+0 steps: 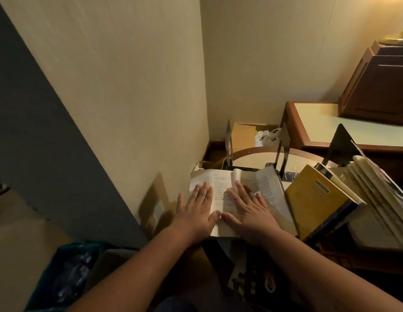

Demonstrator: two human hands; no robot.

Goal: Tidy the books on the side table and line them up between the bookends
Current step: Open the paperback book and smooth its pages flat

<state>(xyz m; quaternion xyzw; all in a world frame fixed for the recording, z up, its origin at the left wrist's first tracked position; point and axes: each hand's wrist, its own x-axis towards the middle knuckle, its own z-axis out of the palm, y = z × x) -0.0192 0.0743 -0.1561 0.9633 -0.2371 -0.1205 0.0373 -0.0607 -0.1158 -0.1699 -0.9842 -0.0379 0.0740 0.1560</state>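
Both hands lay flat with fingers wide, the left hand [197, 207] and right hand [248, 209] pressing the open book [266, 185] on the side table [252, 157], maybe to close it. Bookends [282, 146] stood behind.

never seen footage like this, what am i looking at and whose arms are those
There is no machine here. This is one picture from a camera worn on a person's head, looking forward and down, so the arms are the wearer's own. The left hand and right hand lie flat, fingers straight, pressing on an open book on a round side table. Nothing is gripped. To the right, a yellow book and other books lean loosely. Behind stand a left bookend, a middle bookend and a dark right bookend.
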